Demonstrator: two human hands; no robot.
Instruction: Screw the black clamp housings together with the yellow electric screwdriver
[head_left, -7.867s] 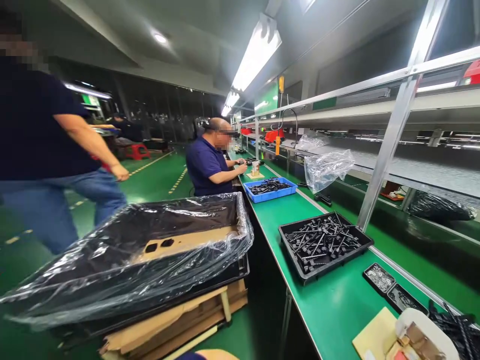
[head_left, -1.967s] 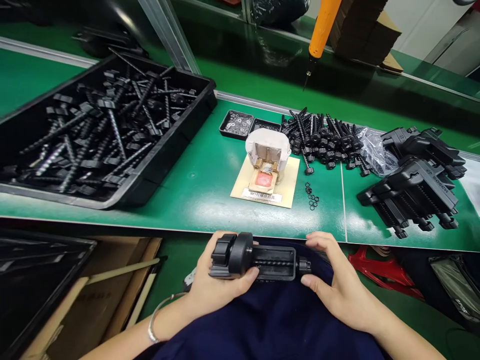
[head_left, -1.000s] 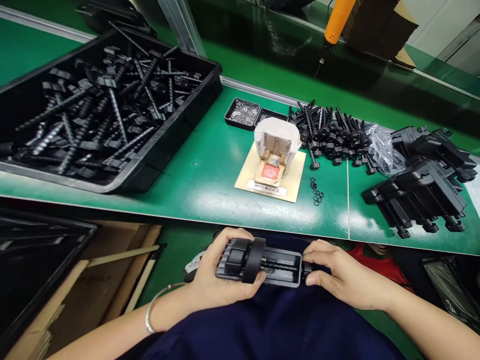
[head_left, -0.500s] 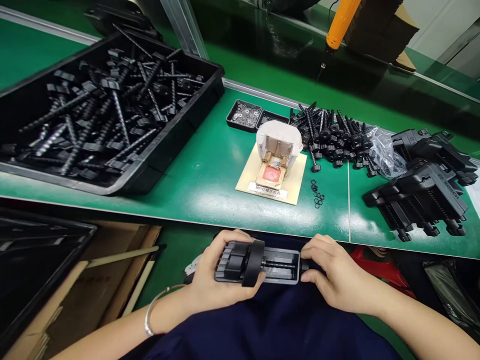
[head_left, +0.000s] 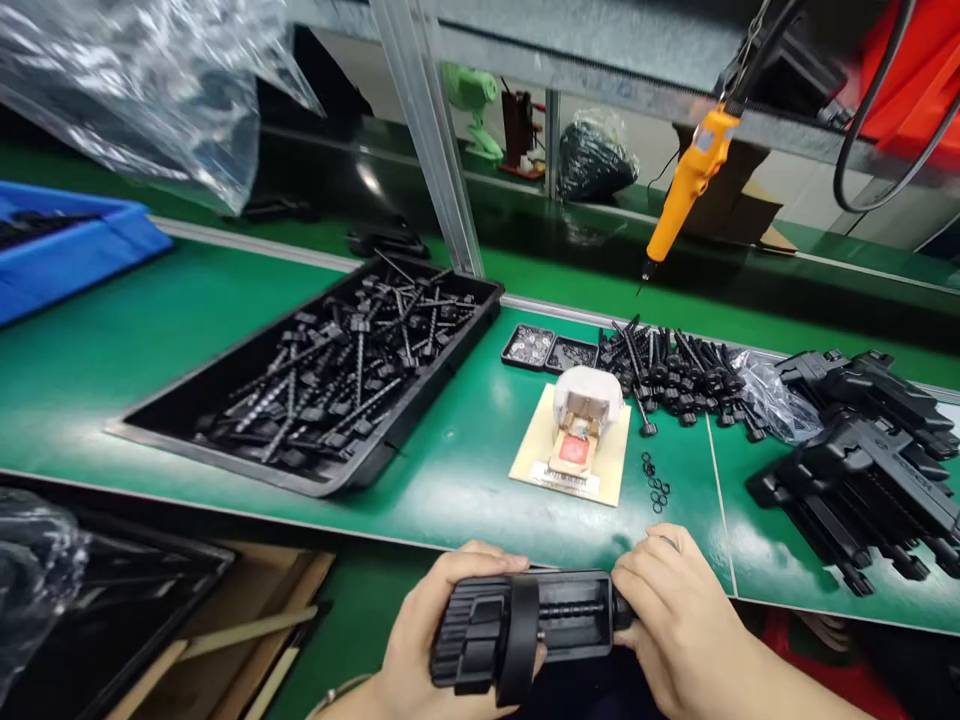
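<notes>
Near the bottom centre, my left hand is wrapped round the ribbed end of a black clamp-like part, which has a long frame with a threaded rod inside. A curved black jaw crosses its middle. My right hand has its fingers closed on the knob at the frame's right end; most of the knob is hidden. Beyond my hands stands a white fixture with a red pad on a cream board. Small black rings lie to its right.
A black bin of threaded rods is on the left, a blue bin farther left. Two small trays, piled knobbed rods and assembled black units stand behind and right. An orange screwdriver hangs above.
The view has tilted up and shows more of the shelf and background. Both hands, still on the part, appear lower in view, and the right fingers wrap more around the knob end.
</notes>
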